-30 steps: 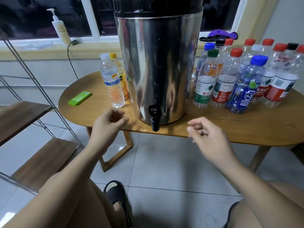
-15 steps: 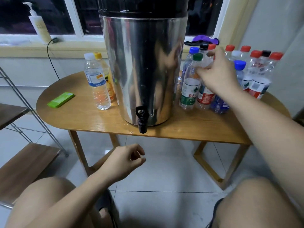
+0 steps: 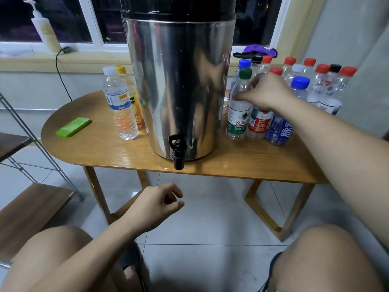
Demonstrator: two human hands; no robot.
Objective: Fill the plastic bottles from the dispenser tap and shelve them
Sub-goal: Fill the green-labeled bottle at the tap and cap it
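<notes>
A tall steel dispenser [image 3: 179, 85] stands on the oval wooden table [image 3: 101, 148], its black tap [image 3: 177, 151] hanging over the front edge. To its right is a cluster of several empty capped bottles [image 3: 320, 89]. My right hand [image 3: 267, 93] reaches into that cluster, its thumb and fingers curled round the upper body of the green-capped bottle [image 3: 239, 116] at the front left. My left hand [image 3: 155, 205] hangs below the table edge under the tap, loosely curled, holding nothing. Left of the dispenser stand a white-capped bottle [image 3: 120, 106] and a yellow-capped one [image 3: 133, 98] behind it.
A metal-framed rack with wooden shelves [image 3: 31, 216] stands on the left. A green flat object [image 3: 73, 126] lies on the table's left end. A pump bottle [image 3: 45, 30] and a cable sit on the windowsill. My knees and a sandal are at the bottom.
My right hand went from near the table edge up into the bottle cluster and closed round the green-capped bottle. My left hand dropped below the table. The view shifted right.
</notes>
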